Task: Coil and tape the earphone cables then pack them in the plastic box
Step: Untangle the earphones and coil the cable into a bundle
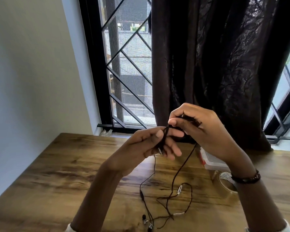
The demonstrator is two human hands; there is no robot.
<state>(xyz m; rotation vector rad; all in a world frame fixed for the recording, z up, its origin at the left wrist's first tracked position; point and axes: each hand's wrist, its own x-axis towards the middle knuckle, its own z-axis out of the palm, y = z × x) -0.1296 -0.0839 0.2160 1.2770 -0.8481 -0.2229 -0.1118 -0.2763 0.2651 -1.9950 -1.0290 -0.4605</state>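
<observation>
Left hand: my left hand (pixel 151 144) is raised above the brown wood-grain surface (pixel 70 166), palm toward me, fingers (pixel 174 133) loosely spread with turns of the thin black earphone cable (pixel 179 171) wound round them; my thumb presses the turns against the forefinger.
Right hand: my right hand (pixel 203 129) is just beside and slightly above the left, its fingers curled and pinching the same cable where it meets the wound bundle.
Cable run: from the right hand one strand drops to the surface and lies there in loose loops; a second strand hangs from the left hand and runs down to the same tangle.
Earbuds: the small black and silver earbuds (pixel 146 222) lie on the surface at the cable's near end, close to my left forearm.
Box: the clear plastic box with a red clasp (pixel 213 162) sits on the surface under my right wrist, partly hidden by it.
Tape: the roll of clear tape (pixel 224 183) lies flat on the surface just nearer me than the box.
Wrist: a dark beaded bracelet (pixel 248 178) circles my right wrist.
Behind the surface: a dark brown curtain (pixel 216 64) hangs beside a barred window (pixel 129 72).
</observation>
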